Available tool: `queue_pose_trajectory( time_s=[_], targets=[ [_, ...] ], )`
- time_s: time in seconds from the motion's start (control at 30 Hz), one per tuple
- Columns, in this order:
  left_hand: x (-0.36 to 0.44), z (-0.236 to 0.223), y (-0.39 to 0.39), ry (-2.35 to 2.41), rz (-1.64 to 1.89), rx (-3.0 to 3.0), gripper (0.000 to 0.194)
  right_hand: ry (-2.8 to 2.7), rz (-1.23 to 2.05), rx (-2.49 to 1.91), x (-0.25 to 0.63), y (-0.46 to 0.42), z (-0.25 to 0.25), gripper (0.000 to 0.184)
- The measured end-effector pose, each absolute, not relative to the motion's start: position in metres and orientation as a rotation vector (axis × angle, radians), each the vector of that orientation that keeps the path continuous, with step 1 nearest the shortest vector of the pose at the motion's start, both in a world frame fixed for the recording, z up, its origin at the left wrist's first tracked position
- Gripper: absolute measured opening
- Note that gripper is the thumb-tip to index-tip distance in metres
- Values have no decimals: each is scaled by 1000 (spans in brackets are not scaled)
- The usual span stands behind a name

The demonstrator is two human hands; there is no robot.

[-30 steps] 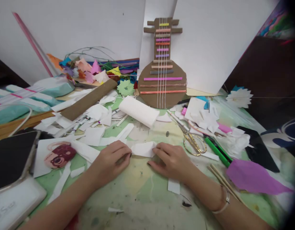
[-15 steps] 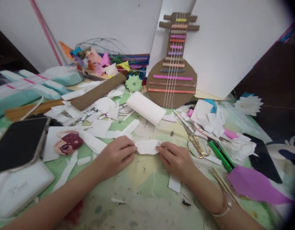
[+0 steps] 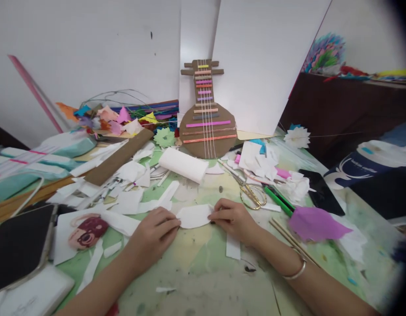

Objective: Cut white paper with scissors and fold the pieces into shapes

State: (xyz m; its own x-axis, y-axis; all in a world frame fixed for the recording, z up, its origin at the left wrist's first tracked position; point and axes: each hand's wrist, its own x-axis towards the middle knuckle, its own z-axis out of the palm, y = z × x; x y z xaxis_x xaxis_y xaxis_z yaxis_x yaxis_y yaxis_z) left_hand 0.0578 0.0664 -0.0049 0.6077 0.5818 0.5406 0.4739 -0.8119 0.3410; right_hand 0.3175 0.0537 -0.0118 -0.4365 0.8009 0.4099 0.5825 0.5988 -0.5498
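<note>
A small white piece of paper (image 3: 194, 217) with a curved lower edge is stretched between my two hands, just over the table. My left hand (image 3: 156, 232) pinches its left end, fingers bent and the thumb mostly hidden. At the other end, my right hand (image 3: 235, 220) grips the paper between thumb and fingertips. Below my right palm lies a white paper strip (image 3: 233, 246). Beyond the paper rests a white paper roll (image 3: 183, 164), and gold-handled scissors (image 3: 253, 196) lie to the right of it.
A cardboard lute (image 3: 207, 127) with strings leans at the back. Left are paper scraps (image 3: 128, 201), a phone (image 3: 21, 245) and a white power bank (image 3: 34, 292). On the right are a green cutter (image 3: 278, 200), purple paper (image 3: 316, 224), thin sticks (image 3: 293, 241) and a coffee cup (image 3: 367, 164).
The camera view has swung, bringing the coffee cup into sight. Between my hands the paper now shows more of its flat face, with both ends still held.
</note>
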Motion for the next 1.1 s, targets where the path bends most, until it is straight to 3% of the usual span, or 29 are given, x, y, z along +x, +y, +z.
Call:
queue_pose_trajectory(
  time_s=[0.27,0.83,1.1],
  targets=[
    [65,1,64,939,935,2578,13,-2059,664,-1267,312,50,-2,14],
    [66,-1,69,1299,677,2346,12,-1978,704,-1486,304,50,2,7],
    [68,1,63,1181,833,2449,14,-1994,691,-1498,304,50,3,7]
  ],
)
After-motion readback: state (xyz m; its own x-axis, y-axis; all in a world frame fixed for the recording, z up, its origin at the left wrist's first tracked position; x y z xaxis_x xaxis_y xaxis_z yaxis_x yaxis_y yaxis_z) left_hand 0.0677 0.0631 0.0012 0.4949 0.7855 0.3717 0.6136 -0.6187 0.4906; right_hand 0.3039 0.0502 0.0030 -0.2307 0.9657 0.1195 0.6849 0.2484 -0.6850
